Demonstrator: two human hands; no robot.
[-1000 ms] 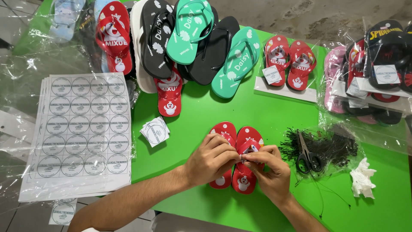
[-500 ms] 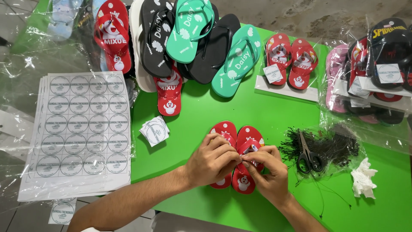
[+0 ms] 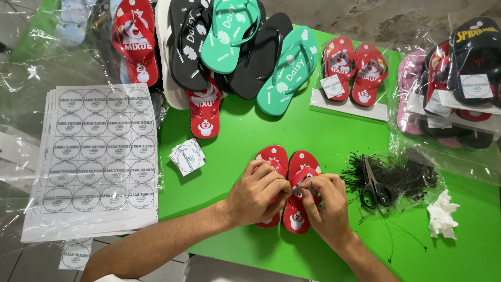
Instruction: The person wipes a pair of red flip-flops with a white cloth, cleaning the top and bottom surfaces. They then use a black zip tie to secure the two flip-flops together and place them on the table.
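A pair of small red flip-flops (image 3: 286,180) is lying side by side on the green tabletop (image 3: 250,130), long axes running toward the person, toes pointing away. The left hand (image 3: 257,192) and right hand (image 3: 324,204) are pinching together at the straps. Scissors (image 3: 373,187) are resting on a clear bag of black ties (image 3: 404,175) just beside them.

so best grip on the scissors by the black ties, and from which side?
Probably the black handle loops of the scissors: they point toward the person, blades away, lying flat on the pile of black ties. Come from the near edge, right of the right hand.
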